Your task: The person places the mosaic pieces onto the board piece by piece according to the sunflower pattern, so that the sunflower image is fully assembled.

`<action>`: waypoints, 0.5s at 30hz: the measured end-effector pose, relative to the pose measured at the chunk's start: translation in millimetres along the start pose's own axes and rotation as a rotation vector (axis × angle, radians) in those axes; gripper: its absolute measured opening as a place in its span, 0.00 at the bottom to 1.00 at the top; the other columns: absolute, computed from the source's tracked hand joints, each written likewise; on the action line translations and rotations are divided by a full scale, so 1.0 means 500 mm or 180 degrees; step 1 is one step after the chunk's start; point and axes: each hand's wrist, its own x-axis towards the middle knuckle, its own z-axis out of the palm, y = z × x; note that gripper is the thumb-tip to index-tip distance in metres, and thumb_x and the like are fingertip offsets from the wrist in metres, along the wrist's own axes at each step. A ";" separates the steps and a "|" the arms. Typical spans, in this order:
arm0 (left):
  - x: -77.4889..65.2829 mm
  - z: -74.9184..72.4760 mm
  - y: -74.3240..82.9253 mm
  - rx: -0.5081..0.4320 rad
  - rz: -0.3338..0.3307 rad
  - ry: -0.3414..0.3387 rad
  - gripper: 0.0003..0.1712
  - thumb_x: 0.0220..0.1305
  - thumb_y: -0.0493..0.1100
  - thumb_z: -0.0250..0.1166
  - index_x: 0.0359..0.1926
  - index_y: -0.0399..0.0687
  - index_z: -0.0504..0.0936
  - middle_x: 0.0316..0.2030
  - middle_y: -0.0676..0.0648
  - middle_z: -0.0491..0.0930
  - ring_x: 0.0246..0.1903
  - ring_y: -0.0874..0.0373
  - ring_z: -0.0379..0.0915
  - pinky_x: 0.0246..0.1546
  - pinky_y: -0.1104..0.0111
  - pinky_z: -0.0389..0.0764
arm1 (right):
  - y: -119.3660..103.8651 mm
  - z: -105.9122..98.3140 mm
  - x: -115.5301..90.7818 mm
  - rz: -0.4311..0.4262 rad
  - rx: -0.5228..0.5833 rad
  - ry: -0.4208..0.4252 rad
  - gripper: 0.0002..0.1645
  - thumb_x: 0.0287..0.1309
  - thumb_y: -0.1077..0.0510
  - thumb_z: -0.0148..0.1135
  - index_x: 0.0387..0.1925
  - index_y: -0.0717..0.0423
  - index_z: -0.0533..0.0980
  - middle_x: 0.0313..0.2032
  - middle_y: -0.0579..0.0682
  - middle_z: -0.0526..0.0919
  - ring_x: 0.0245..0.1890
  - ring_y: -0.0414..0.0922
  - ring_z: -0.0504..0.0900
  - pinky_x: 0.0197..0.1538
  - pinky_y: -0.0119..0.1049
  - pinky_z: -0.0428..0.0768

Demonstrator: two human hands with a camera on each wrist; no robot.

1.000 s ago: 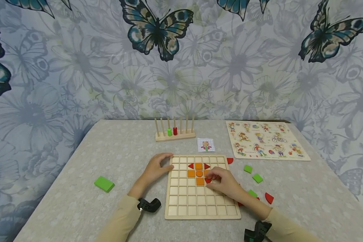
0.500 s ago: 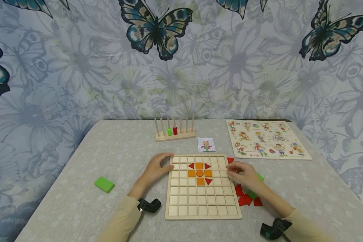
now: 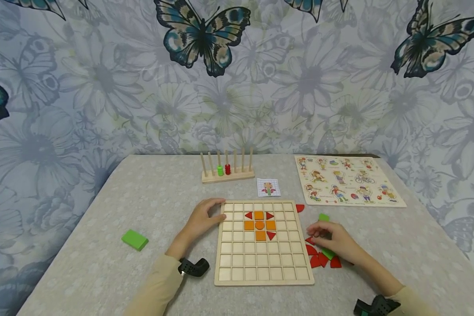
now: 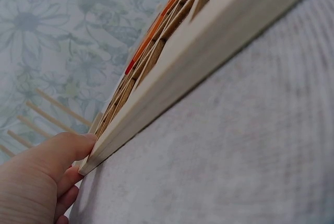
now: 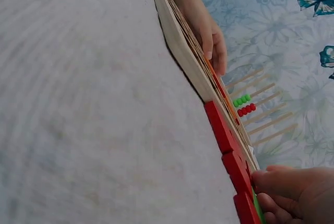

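Observation:
A square wooden grid board (image 3: 264,261) lies on the table. In its upper middle sit orange squares (image 3: 259,215), an orange disc (image 3: 259,225) and a few red triangles (image 3: 271,236). My left hand (image 3: 205,218) grips the board's far left corner, thumb on the rim and fingers along the side, as the left wrist view shows. To the right of the board, my right hand (image 3: 335,239) has its thumb and forefinger at a small red triangular piece (image 3: 309,240), seemingly pinching it. Several other red pieces (image 3: 323,259) and a green one (image 3: 328,253) lie below and partly behind that hand.
Beyond the board stand a pattern card (image 3: 268,187) and a peg rack (image 3: 228,177) with green and red beads. A picture puzzle board (image 3: 349,182) lies at the back right. A green block (image 3: 134,240) rests far left; a red piece (image 3: 300,208) lies by the board's far right corner.
My right hand has left the red triangle in the grid and moved right, off the board, to the loose pieces. The left hand stays at its corner.

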 end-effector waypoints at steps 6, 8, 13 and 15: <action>0.000 0.000 0.001 -0.0001 0.0016 0.0021 0.29 0.57 0.47 0.69 0.60 0.49 0.75 0.60 0.45 0.75 0.64 0.46 0.65 0.66 0.51 0.64 | 0.004 0.002 -0.002 -0.0052 -0.0040 0.0101 0.16 0.52 0.59 0.69 0.44 0.57 0.80 0.38 0.51 0.84 0.36 0.33 0.77 0.40 0.25 0.77; 0.000 0.000 0.001 -0.0007 -0.0008 0.0021 0.29 0.57 0.47 0.69 0.60 0.49 0.75 0.60 0.45 0.75 0.64 0.47 0.64 0.67 0.51 0.64 | 0.006 0.001 -0.002 -0.0098 -0.0052 0.0085 0.18 0.51 0.59 0.70 0.45 0.57 0.79 0.39 0.51 0.84 0.37 0.34 0.77 0.41 0.25 0.77; -0.001 -0.001 0.001 -0.0030 -0.0025 0.0012 0.29 0.57 0.47 0.69 0.60 0.49 0.75 0.61 0.45 0.75 0.65 0.47 0.64 0.67 0.51 0.64 | 0.011 -0.002 -0.001 -0.0231 -0.0065 0.0057 0.19 0.52 0.60 0.70 0.47 0.58 0.79 0.39 0.52 0.83 0.36 0.35 0.76 0.41 0.25 0.77; -0.002 -0.001 0.003 -0.0041 -0.0025 0.0015 0.29 0.57 0.47 0.69 0.60 0.48 0.76 0.61 0.45 0.75 0.65 0.47 0.64 0.66 0.51 0.65 | 0.012 -0.003 -0.001 -0.0252 -0.0054 0.0048 0.19 0.51 0.60 0.70 0.47 0.58 0.79 0.39 0.53 0.83 0.36 0.35 0.76 0.41 0.25 0.77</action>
